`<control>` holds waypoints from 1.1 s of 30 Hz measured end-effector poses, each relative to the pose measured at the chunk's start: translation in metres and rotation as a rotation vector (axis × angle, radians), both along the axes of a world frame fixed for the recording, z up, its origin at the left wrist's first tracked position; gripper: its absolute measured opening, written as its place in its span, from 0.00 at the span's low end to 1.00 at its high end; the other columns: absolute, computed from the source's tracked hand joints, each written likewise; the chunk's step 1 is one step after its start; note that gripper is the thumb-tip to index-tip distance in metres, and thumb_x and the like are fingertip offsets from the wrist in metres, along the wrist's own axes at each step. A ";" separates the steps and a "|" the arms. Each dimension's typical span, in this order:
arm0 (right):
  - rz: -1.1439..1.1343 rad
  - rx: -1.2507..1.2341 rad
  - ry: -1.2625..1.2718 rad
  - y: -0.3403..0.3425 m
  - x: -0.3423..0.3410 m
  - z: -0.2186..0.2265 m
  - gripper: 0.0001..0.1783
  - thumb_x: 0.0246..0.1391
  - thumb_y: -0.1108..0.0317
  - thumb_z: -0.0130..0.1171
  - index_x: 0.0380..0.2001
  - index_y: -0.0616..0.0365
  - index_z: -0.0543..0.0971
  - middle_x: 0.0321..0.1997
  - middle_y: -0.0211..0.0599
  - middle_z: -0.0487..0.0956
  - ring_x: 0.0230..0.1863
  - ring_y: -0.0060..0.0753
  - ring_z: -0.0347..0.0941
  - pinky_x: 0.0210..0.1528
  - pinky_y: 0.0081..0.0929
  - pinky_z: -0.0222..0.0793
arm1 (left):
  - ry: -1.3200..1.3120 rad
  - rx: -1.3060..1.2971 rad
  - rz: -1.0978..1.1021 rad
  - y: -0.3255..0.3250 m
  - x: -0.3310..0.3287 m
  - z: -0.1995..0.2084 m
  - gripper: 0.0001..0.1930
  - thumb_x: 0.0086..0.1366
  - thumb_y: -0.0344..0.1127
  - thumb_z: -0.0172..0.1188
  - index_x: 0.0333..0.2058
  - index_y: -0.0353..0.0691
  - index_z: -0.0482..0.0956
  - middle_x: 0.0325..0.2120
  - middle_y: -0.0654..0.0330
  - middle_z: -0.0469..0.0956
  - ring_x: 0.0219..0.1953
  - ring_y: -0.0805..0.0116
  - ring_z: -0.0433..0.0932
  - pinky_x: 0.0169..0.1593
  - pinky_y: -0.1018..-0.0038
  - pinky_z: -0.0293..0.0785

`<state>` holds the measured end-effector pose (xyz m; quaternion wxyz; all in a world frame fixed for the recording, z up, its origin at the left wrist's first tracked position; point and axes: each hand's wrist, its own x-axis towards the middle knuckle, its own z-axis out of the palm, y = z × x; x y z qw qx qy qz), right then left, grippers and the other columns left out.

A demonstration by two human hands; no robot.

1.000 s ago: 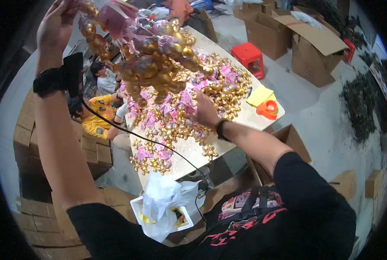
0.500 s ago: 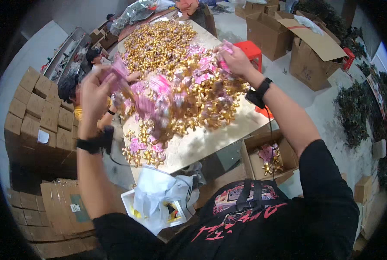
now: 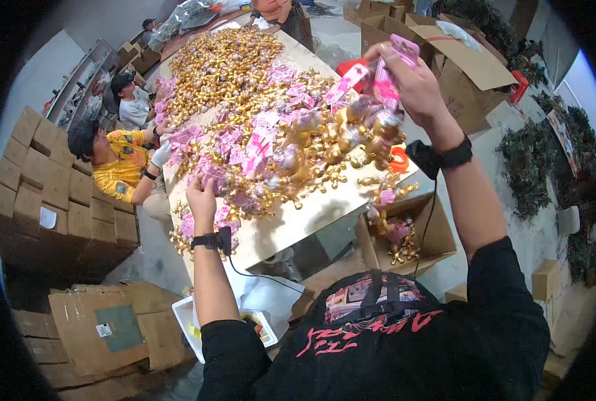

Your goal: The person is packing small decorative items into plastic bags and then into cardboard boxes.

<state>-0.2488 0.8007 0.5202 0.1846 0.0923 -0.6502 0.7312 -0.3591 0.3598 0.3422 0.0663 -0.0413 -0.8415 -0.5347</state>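
Note:
A broad heap of shiny gold figurines (image 3: 224,67) with pink tags covers much of the pale table (image 3: 278,230). My right hand (image 3: 411,83) is raised over the table's right side, closed around several pink tags (image 3: 386,87). Gold figurines hang below it, blurred by motion. My left hand (image 3: 202,194) is at the heap's near left edge, its fingers pinched on a pink tag (image 3: 212,177); what hangs from that tag is lost among the pile. Both my wrists wear black bands with a cable.
Below the table's near right corner stands an open carton (image 3: 438,230) with gold figurines inside. A white tray (image 3: 190,327) with a plastic bag lies in front of me. Stacked cartons (image 3: 64,194) line the left. A person in yellow (image 3: 121,164) sits at the left side, handling pieces.
My right hand has swung up and right with tagged figurines dangling. My left hand has dropped to the near left of the heap. More pieces show around the open carton.

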 end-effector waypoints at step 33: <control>-0.446 0.098 -0.435 0.104 0.179 -0.155 0.13 0.68 0.64 0.47 0.44 0.61 0.75 0.25 0.28 0.74 0.25 0.16 0.68 0.29 0.16 0.66 | 0.151 0.721 -0.010 0.057 0.047 0.048 0.13 0.70 0.29 0.55 0.51 0.37 0.71 0.39 0.62 0.78 0.37 0.73 0.76 0.38 0.78 0.75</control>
